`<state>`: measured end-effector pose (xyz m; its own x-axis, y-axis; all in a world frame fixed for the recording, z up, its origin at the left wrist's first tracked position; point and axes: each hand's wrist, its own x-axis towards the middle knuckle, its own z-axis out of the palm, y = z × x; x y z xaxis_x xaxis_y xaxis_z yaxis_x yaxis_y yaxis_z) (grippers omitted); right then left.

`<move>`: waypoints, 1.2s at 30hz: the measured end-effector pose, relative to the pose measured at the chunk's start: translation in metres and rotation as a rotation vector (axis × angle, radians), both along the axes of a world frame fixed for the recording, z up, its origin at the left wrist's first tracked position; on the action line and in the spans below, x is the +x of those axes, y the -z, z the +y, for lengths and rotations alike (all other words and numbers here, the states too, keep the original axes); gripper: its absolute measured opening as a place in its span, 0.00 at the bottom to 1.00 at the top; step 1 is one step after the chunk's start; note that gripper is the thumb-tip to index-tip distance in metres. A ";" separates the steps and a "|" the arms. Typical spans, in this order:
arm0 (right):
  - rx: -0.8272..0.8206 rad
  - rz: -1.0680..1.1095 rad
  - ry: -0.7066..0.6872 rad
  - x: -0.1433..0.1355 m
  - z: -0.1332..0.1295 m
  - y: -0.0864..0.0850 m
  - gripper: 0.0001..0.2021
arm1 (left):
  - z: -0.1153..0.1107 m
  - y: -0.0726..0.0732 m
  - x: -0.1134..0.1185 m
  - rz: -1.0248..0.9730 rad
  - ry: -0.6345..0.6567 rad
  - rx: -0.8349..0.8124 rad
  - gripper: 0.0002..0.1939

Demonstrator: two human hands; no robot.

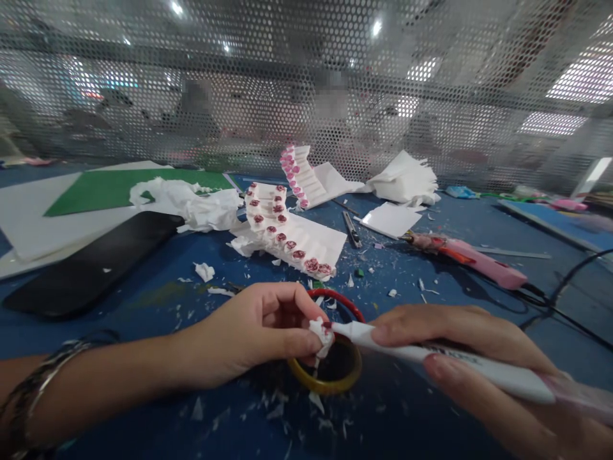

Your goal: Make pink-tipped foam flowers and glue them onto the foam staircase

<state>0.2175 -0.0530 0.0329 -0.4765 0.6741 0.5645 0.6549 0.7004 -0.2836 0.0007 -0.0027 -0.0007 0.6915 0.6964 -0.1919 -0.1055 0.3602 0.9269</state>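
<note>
Between thumb and forefinger, my left hand [272, 329] pinches a small white crumpled paper piece [322, 338]. My right hand [483, 358] is closed around a white marker pen [445, 359], whose dark red tip touches that paper piece. Beneath the hands lie a yellow tape roll [330, 385] and a red ring [342, 298], both partly covered. Just beyond my left hand stands a pleated white paper strip [306, 236] dotted with dark red rosettes. Farther back is a second pleated strip [299, 176] with pink dots along its edge.
A black phone-like slab [96, 265] lies left, near crumpled tissue [201, 203] and a green sheet [143, 185]. A pink glue gun [474, 260] with a black cable rests right. A cutter knife [352, 229] and paper scraps dot the blue table. A perforated metal screen [287, 76] closes the back.
</note>
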 end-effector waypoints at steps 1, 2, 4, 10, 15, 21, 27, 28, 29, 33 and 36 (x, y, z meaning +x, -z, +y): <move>-0.011 -0.008 0.003 0.001 0.000 0.000 0.07 | 0.000 0.000 0.000 0.001 0.001 0.004 0.06; -0.029 -0.002 -0.009 0.001 0.000 0.000 0.07 | 0.000 0.000 0.000 0.001 0.003 0.008 0.06; -0.080 0.040 -0.077 0.002 0.000 0.002 0.09 | 0.000 0.001 0.000 0.001 0.008 0.020 0.06; -0.160 0.155 -0.185 0.001 0.001 0.009 0.12 | 0.001 0.002 -0.001 -0.003 0.014 0.045 0.06; -0.221 0.196 -0.206 -0.002 0.003 0.005 0.14 | 0.002 0.001 -0.001 0.013 0.018 0.069 0.06; -0.243 0.206 -0.259 -0.002 0.004 0.003 0.16 | 0.002 0.001 -0.001 0.021 0.034 0.080 0.07; -0.275 0.255 -0.294 -0.002 0.004 0.003 0.18 | 0.000 0.000 -0.002 -0.021 0.038 0.061 0.05; -0.278 0.231 -0.292 -0.002 0.004 0.001 0.18 | -0.001 0.000 -0.001 -0.036 0.040 0.057 0.05; -0.280 0.215 -0.285 -0.002 0.004 0.000 0.18 | -0.001 0.000 -0.001 -0.044 0.040 0.052 0.05; -0.290 0.228 -0.319 -0.001 0.005 -0.004 0.17 | -0.002 0.000 -0.001 -0.050 0.049 0.039 0.05; -0.305 0.161 -0.308 0.000 0.005 -0.005 0.16 | -0.001 -0.001 -0.001 -0.073 0.051 0.049 0.05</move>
<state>0.2174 -0.0484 0.0379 -0.6033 0.6616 0.4453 0.3603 0.7242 -0.5880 -0.0003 -0.0041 -0.0001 0.7370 0.6674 -0.1064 -0.1563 0.3214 0.9340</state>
